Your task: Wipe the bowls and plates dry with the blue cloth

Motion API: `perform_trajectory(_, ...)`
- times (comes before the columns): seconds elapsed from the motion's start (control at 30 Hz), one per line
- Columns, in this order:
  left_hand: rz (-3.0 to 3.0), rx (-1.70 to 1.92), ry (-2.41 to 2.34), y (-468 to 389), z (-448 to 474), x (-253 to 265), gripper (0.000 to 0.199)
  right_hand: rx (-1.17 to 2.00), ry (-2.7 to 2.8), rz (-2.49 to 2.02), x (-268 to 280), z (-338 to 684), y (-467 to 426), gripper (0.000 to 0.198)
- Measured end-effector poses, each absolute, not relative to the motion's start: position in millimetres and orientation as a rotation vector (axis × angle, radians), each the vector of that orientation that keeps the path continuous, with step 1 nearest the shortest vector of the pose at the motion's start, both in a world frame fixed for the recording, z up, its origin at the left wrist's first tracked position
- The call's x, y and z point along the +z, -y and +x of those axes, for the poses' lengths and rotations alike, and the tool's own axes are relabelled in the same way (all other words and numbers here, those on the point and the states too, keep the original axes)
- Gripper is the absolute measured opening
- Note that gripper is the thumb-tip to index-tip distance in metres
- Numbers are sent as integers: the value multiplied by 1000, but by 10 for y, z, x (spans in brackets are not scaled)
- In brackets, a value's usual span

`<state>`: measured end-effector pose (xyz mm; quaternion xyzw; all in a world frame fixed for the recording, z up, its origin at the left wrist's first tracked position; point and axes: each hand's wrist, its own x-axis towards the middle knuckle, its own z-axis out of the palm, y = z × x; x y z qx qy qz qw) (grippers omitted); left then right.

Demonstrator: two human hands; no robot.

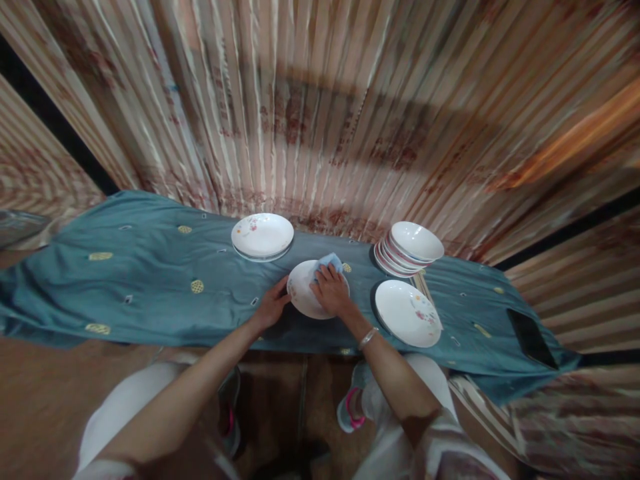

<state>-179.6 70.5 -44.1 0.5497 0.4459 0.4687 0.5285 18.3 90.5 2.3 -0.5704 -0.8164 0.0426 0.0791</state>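
A white plate (306, 303) with a floral print near its left rim is in front of me over the cloth-covered table. My left hand (273, 303) grips it at the left edge, thumb toward the upper side. Pressed on the plate's upper right part is a light blue cloth (329, 263), under the fingers of my right hand (332, 291). The cloth is bunched, and its lower part is hidden by those fingers. A bracelet circles my right wrist.
Flowered white plates (263, 235) are stacked at the back left. A stack of bowls (416, 241) stands at the back right, with more flowered plates (405, 313) in front of it. A dark flat phone-like object (531, 337) lies on the teal tablecloth (150, 287) at far right. Curtains (310, 120) hang behind.
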Motion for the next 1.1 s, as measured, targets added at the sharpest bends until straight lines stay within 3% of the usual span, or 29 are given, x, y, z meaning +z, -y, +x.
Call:
perform_trajectory(0.27, 1289, 1126, -1054, -708, -1790, -451, 68, 355, 2415, -1647, -63, -35, -928, 54)
perform_trajectory(1.1, 1266, 1159, -1093, -706, -1754, -380, 63, 618, 2540, -1277, 162, 2, -363, 41)
